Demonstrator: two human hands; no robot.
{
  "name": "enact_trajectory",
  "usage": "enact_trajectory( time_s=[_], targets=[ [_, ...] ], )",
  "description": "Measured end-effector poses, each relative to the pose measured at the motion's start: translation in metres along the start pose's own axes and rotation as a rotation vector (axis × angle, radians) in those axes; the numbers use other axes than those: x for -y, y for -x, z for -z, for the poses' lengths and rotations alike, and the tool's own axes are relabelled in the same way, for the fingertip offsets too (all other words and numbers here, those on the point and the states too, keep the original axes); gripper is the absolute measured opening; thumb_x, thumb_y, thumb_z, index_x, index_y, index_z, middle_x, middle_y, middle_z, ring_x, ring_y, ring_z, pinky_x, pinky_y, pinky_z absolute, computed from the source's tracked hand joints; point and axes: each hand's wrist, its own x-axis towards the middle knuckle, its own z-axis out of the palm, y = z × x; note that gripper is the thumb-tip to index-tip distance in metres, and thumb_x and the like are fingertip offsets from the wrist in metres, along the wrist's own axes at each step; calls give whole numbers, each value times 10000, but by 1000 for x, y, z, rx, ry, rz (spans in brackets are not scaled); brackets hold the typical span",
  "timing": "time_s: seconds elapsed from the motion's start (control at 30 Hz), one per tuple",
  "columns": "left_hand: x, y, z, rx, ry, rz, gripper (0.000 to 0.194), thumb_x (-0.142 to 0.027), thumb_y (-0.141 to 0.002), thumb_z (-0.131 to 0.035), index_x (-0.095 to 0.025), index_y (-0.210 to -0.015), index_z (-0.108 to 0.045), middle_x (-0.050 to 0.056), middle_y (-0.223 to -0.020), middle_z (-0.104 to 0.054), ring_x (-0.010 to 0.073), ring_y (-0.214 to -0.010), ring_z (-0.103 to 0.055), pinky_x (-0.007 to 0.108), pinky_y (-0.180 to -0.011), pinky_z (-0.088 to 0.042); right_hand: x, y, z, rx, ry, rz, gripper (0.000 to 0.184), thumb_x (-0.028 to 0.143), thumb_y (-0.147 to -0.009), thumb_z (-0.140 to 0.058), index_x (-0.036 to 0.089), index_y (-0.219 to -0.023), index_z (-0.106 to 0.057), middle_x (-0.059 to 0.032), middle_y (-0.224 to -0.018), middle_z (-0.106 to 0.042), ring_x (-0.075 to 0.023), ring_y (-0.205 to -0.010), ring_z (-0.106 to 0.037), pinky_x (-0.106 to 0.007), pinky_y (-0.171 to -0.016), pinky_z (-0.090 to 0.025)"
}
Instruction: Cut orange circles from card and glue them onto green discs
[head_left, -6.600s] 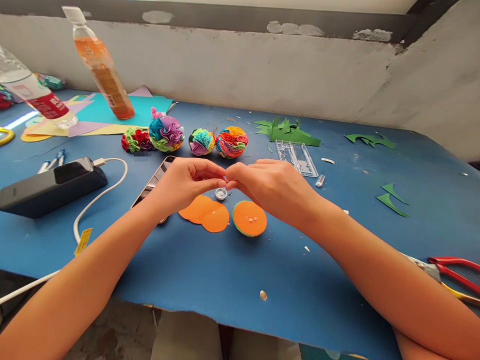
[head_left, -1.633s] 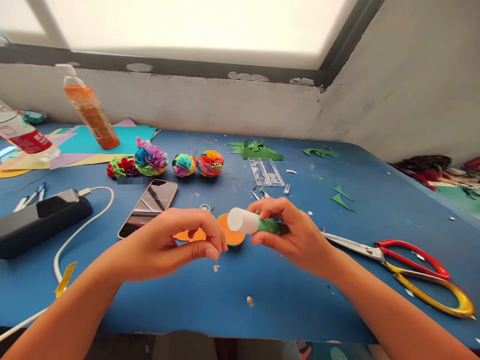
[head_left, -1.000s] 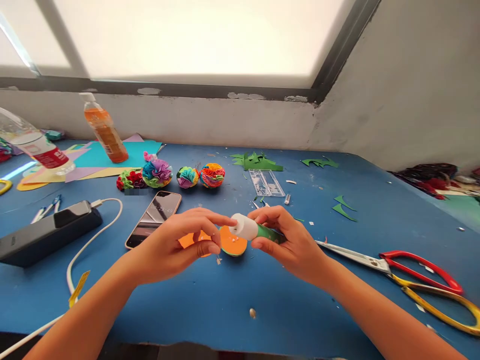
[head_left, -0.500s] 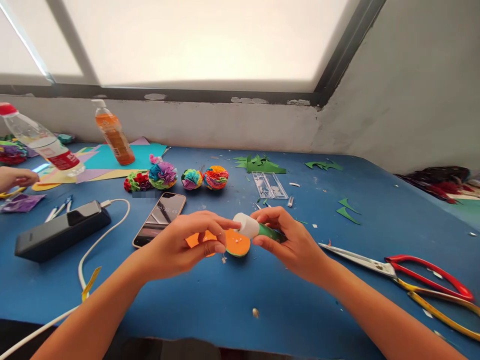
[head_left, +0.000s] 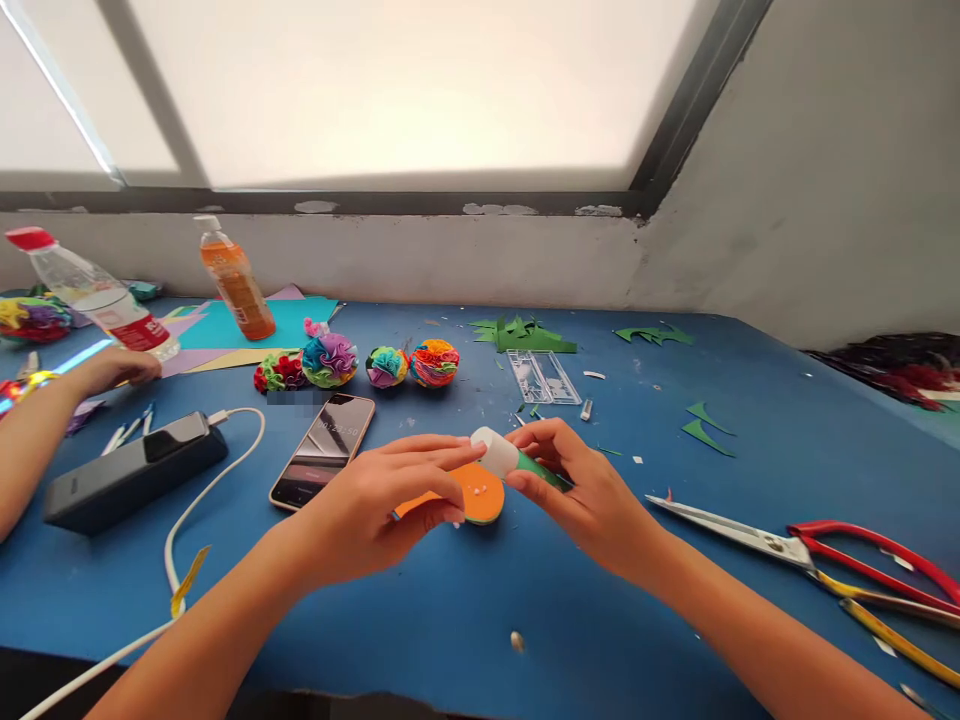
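Observation:
My right hand (head_left: 581, 490) is closed round a green glue stick (head_left: 501, 456) with a white cap, which points left. My left hand (head_left: 375, 505) is pinched, thumb and forefinger reaching the white cap end; I cannot make out anything small between its fingers. Just below both hands lies a stack of orange paper discs (head_left: 480, 495) on the blue table (head_left: 465, 600), with more orange discs partly hidden under my left hand.
A phone (head_left: 322, 450), a black power bank (head_left: 131, 475) with white cable, several paper flower balls (head_left: 330, 358), two bottles (head_left: 236, 280), green paper scraps (head_left: 525, 335), a clear plastic case (head_left: 544, 375) and red-and-yellow scissors (head_left: 825, 565) lie around. Another person's arm (head_left: 45, 420) rests far left.
Six seconds ago both hands pinched something tiny above a small cap. Since then my right hand holds the glue stick, and my left fingers have come to its cap. Another person's arm entered left.

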Motion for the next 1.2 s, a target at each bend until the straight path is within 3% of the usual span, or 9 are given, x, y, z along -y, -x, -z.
enact_trajectory(
  time_s=[0.13,0.23,0.53,0.6,0.7,0.83,0.9,1.0,1.2],
  targets=[
    [-1,2,-5,-31,-242,-147,112,-100,-879,-532,-191,-930,-571,94,-1191,-664,203,-1193,-563,323,-916,-510,4,1,-1,16,-73,-49,364,573,-844,-513,223,-939,-481,8,-719,-555,-126,-594,-497,-245,-502,-402],
    [-4,2,-5,-69,-274,-202,105,-114,-867,-556,-188,-938,-576,81,-1087,-713,200,-1106,-623,304,-850,-534,6,3,-2,2,-111,-83,354,564,-852,-513,223,-938,-474,38,-647,-493,-102,-517,-423,-226,-437,-334],
    [-8,2,-11,-66,-249,-176,114,-97,-857,-552,-194,-908,-584,117,-1220,-644,212,-1108,-615,334,-901,-518,7,6,-3,8,-137,-102,360,566,-850,-516,225,-960,-483,15,-730,-535,-113,-574,-479,-228,-463,-359],
    [-8,1,-11,-113,-102,-90,89,-118,-866,-543,-198,-891,-573,117,-1216,-646,202,-1081,-624,337,-902,-510,7,5,-3,6,-144,-112,364,566,-848,-517,223,-964,-480,5,-769,-552,-116,-592,-497,-230,-477,-375],
    [1,-1,-7,-143,-20,212,61,-215,-904,-498,-201,-870,-546,128,-1271,-606,222,-1170,-569,386,-948,-477,3,2,-2,-18,-128,-109,356,558,-847,-520,221,-952,-475,-5,-797,-555,-119,-614,-507,-231,-492,-389],
    [36,-3,-7,43,-105,581,175,-311,-931,-372,-210,-817,-457,151,-1210,-632,267,-1281,-471,481,-992,-426,-9,-7,2,-70,-130,-110,373,571,-839,-516,218,-944,-457,-21,-828,-564,-142,-672,-555,-245,-529,-424],
    [56,-1,-8,158,-174,630,184,-284,-930,-297,-217,-794,-402,168,-1167,-646,259,-1252,-501,475,-994,-423,-15,-12,3,-78,-152,-118,387,584,-833,-516,218,-939,-447,-22,-838,-563,-145,-682,-570,-250,-543,-436],
    [75,4,-10,251,-280,661,166,-242,-914,-260,-221,-780,-356,183,-1201,-626,236,-1166,-572,511,-1084,-295,-22,-16,5,-99,-168,-129,407,598,-817,-529,217,-931,-437,-19,-840,-557,-142,-682,-568,-249,-544,-440],
    [74,13,-4,312,-370,651,146,-173,-860,-296,-236,-728,-298,95,-1044,-702,188,-999,-650,517,-1141,-138,-22,-20,6,-80,-399,-195,512,628,-753,-562,237,-991,-335,-11,-863,-566,-155,-652,-591,-261,-484,-458]
  ],
)
